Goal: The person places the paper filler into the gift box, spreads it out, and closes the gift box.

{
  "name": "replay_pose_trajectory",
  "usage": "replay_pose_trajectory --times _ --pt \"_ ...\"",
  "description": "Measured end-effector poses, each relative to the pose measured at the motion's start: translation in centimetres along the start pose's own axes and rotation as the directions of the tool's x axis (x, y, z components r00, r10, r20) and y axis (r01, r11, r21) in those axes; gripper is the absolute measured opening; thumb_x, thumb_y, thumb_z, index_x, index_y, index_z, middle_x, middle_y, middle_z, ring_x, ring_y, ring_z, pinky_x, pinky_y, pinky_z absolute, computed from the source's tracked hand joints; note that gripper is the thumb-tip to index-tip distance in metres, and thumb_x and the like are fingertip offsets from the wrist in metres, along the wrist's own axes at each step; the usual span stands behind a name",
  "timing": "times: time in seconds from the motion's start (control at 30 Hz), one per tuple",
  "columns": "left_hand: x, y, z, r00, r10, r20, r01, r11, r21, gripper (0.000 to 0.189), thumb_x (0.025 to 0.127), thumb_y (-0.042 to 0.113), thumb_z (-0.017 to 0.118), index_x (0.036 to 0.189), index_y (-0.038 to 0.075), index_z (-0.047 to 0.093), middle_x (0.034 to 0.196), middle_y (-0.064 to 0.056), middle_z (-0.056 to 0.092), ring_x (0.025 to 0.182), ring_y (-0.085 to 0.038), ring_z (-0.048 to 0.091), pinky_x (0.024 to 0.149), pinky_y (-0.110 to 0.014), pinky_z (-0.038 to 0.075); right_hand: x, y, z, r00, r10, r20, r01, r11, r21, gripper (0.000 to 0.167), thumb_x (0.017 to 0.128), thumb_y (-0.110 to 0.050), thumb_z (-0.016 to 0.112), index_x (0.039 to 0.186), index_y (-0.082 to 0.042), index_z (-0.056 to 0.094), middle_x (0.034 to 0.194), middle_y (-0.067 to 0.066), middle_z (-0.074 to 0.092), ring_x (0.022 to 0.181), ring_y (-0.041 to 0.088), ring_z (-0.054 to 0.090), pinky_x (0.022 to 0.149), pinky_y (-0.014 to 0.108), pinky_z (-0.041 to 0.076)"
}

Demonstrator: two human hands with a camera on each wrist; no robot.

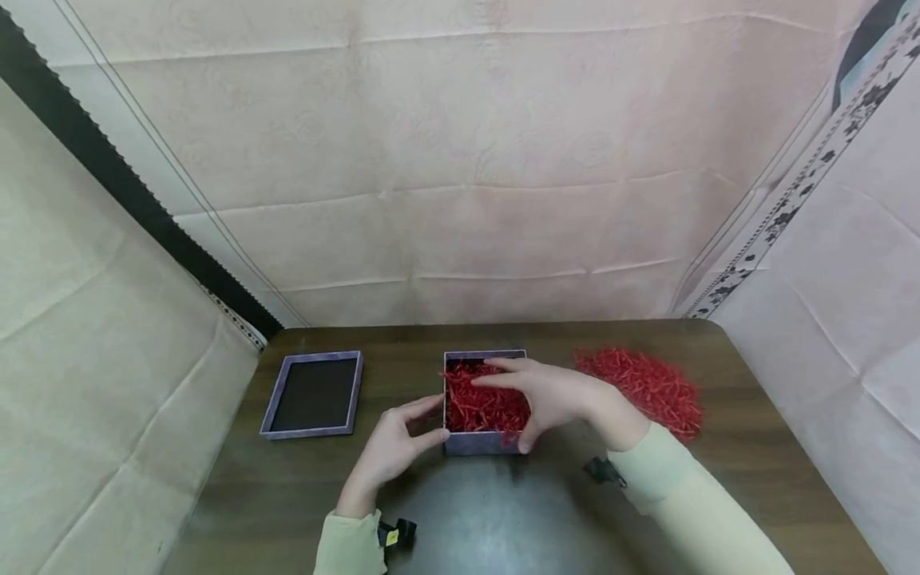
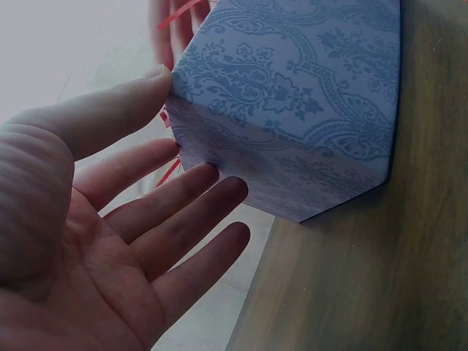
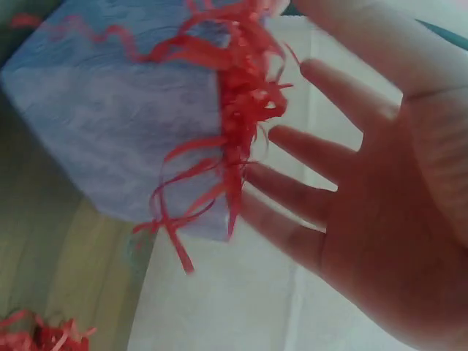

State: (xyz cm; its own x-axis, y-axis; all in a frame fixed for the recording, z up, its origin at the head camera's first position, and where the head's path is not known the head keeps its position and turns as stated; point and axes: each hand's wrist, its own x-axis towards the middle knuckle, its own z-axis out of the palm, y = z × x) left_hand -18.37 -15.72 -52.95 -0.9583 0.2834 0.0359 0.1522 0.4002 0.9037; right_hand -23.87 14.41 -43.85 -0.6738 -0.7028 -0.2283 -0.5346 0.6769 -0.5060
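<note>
A lavender patterned box point(image 1: 470, 444) stands upright on the table, filled with red shredded paper point(image 1: 477, 406). My left hand point(image 1: 391, 443) is at the box's left side; in the left wrist view its thumb and fingertips point(image 2: 208, 175) touch the box edge, fingers fairly straight. Over the box's right side reaches my right hand point(image 1: 557, 395), its fingers spread above the paper and its thumb by the front right corner. Loose red strands point(image 3: 183, 175) hang over the box edge in the right wrist view, close to those extended fingers.
To the left lies a shallow lavender lid point(image 1: 309, 433) with a black inside. A heap of red shredded paper point(image 1: 650, 387) sits at the right of the brown wooden table point(image 1: 410, 351). Pale cloth point(image 1: 460, 160) hangs behind the table and along both sides.
</note>
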Motion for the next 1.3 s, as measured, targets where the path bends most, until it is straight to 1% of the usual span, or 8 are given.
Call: replay_pose_trajectory --times 0.13,0.3,0.53,0.7,0.8,0.9,1.03,1.3 --pt "0.0 0.1 -0.1 1.0 0.005 -0.011 -0.005 1.0 0.011 0.056 0.094 0.024 0.085 0.147 0.014 0.068 0.148 -0.003 0.065 0.14 -0.031 0.058 0.113 -0.058 0.047 -0.2 0.2 0.0 0.998 0.0 0.064 0.001 1.0 -0.019 0.093 0.075 -0.011 0.099 0.155 -0.038 0.059 0.171 0.0 0.038 0.153 0.031 0.039 0.104 0.051 0.055" --pt "-0.1 0.1 0.1 1.0 0.002 -0.008 -0.002 1.0 0.011 0.056 0.094 0.023 0.085 0.147 0.014 0.068 0.148 -0.004 0.065 0.139 -0.032 0.058 0.113 -0.057 0.047 1.0 0.6 0.0 0.993 -0.015 0.119 0.012 1.0 0.026 0.067 0.079 -0.002 0.094 0.136 -0.033 0.075 0.147 -0.007 0.064 0.138 0.018 0.056 0.108 0.043 0.054" --pt "0.0 -0.1 0.2 1.0 0.004 -0.013 -0.004 1.0 0.007 0.056 0.094 0.023 0.086 0.146 0.015 0.068 0.148 -0.004 0.065 0.139 -0.03 0.059 0.113 -0.057 0.048 2.9 1.1 -0.2 0.982 0.027 0.185 -0.061 0.982 0.181 0.047 0.081 -0.003 0.092 0.115 -0.033 0.084 0.109 -0.013 0.073 0.09 0.014 0.065 0.078 0.032 0.061" --pt "0.2 -0.3 0.2 1.0 0.008 -0.011 -0.008 1.0 0.018 0.056 0.093 0.023 0.086 0.146 0.016 0.068 0.148 -0.002 0.065 0.14 -0.029 0.058 0.114 -0.056 0.047 4.1 1.4 -0.2 0.973 0.037 0.226 -0.087 0.973 0.213 0.038 0.083 0.0 0.089 0.101 -0.033 0.086 0.098 -0.01 0.074 0.083 0.015 0.068 0.075 0.034 0.062" --pt "0.1 -0.3 0.1 1.0 -0.003 -0.011 0.003 1.0 0.018 0.057 0.093 0.025 0.086 0.147 0.017 0.068 0.148 -0.001 0.065 0.14 -0.029 0.058 0.115 -0.056 0.046 5.2 1.6 0.4 0.983 0.017 0.184 -0.044 0.989 0.139 0.036 0.086 0.004 0.086 0.091 -0.031 0.086 0.092 -0.013 0.075 0.08 0.011 0.065 0.072 0.03 0.061" --pt "0.0 -0.3 0.1 1.0 -0.005 -0.004 0.005 1.0 0.018 0.058 0.094 0.025 0.086 0.147 0.016 0.067 0.149 -0.002 0.064 0.141 -0.03 0.057 0.115 -0.057 0.045 6.5 1.9 1.5 0.997 -0.014 0.081 0.013 1.0 0.01 0.037 0.085 0.01 0.081 0.082 -0.027 0.084 0.086 -0.014 0.073 0.071 0.007 0.06 0.064 0.027 0.057" --pt "-0.2 -0.2 0.0 1.0 -0.011 0.015 0.011 1.0 0.007 0.059 0.095 0.026 0.085 0.149 0.015 0.066 0.15 -0.002 0.063 0.142 -0.03 0.056 0.115 -0.058 0.045 8.0 2.3 3.6 1.0 -0.009 -0.022 0.006 0.987 -0.159 0.039 0.085 0.015 0.075 0.076 -0.023 0.077 0.074 -0.013 0.066 0.061 0.006 0.052 0.055 0.024 0.048" --pt "0.0 -0.2 0.0 1.0 0.0 0.011 0.0 1.0 0.002 0.059 0.094 0.026 0.086 0.148 0.015 0.066 0.15 0.0 0.063 0.142 -0.027 0.055 0.116 -0.057 0.044 8.7 2.2 4.7 0.997 0.006 -0.073 -0.026 0.961 -0.276 0.03 0.086 0.008 0.078 0.084 -0.022 0.077 0.072 -0.011 0.063 0.062 0.008 0.049 0.058 0.028 0.047"
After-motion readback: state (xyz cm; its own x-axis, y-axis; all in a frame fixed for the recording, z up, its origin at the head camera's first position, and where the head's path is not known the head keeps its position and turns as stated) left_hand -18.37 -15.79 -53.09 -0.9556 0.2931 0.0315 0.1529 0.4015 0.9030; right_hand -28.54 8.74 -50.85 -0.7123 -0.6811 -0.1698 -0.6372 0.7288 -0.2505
